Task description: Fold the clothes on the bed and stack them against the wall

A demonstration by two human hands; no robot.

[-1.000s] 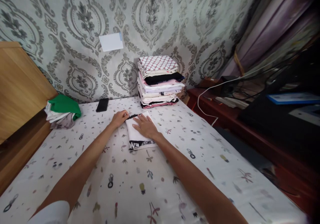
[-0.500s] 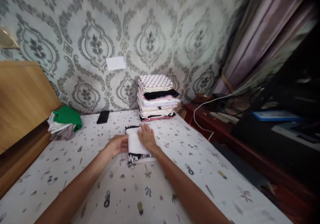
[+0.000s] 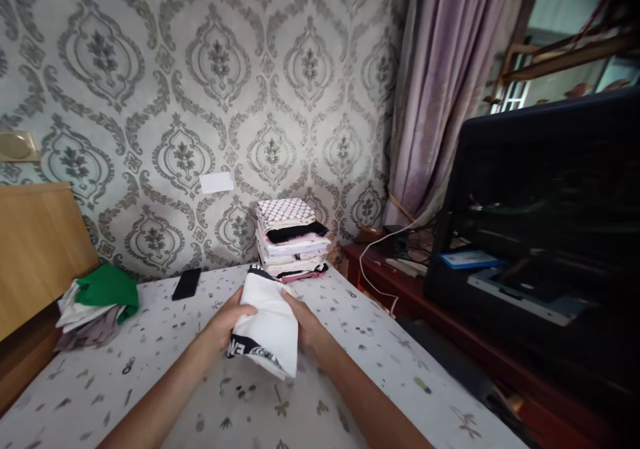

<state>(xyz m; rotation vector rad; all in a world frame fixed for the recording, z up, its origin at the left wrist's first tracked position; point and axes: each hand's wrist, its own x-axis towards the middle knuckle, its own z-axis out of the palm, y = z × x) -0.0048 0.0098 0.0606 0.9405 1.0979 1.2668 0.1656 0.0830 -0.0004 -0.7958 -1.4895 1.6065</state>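
Between my hands is a folded white garment [image 3: 270,319] with black bands that carry white lettering. It is tilted and raised off the patterned bedsheet [image 3: 200,395]. My left hand [image 3: 233,317] grips its left edge, thumb on top and fingers underneath. My right hand [image 3: 303,317] holds the right edge, with most of its fingers hidden behind the cloth. Just beyond the garment, against the wall, stands a tall stack of folded clothes [image 3: 293,245], a checked pink-and-white piece on top.
At the left lie a green cloth [image 3: 107,290] and other loose clothes beside a wooden headboard [image 3: 40,255]. A black phone [image 3: 187,284] rests near the wall. To the right are a white cable [image 3: 363,272], a dark red table [image 3: 355,259] and a large black appliance [image 3: 540,222].
The garment lay flat under my right palm; now both hands have taken hold of its sides and lifted it, tilted. The camera view has shifted up and to the right.
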